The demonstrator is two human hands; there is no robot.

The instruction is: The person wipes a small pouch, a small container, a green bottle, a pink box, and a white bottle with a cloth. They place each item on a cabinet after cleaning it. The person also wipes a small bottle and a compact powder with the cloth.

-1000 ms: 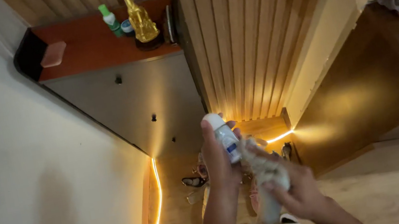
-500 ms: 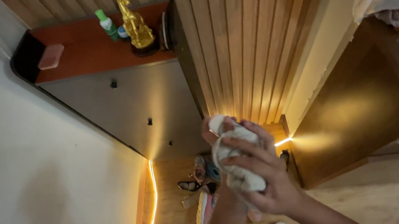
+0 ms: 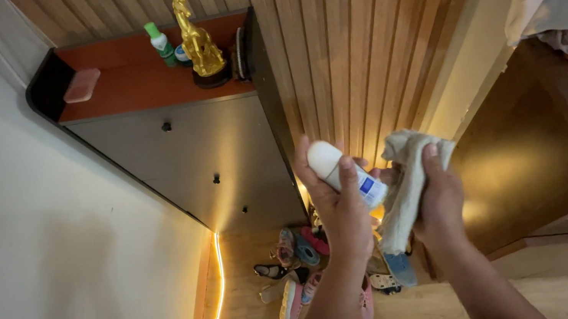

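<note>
While the left hand (image 3: 344, 211) grips a small white bottle (image 3: 342, 170) with a blue label, the right hand (image 3: 437, 198) squeezes a pale cloth (image 3: 404, 185) just beside it. To wipe well, hold the bottle tight and rub all round. A green-capped bottle (image 3: 160, 43) stands on the red shelf (image 3: 132, 93).

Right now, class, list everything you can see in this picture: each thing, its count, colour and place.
bottle: one, white, in left hand
cloth: one, pale, in right hand
shelf: one, reddish top, upper left
statue: one, gold, on shelf
green-capped bottle: one, beside statue
pink block: one, shelf's left end
shoes: several, mixed colours, on floor
light strip: one, glowing yellow, along wall base
left hand: holds bottle
right hand: grips cloth
</note>
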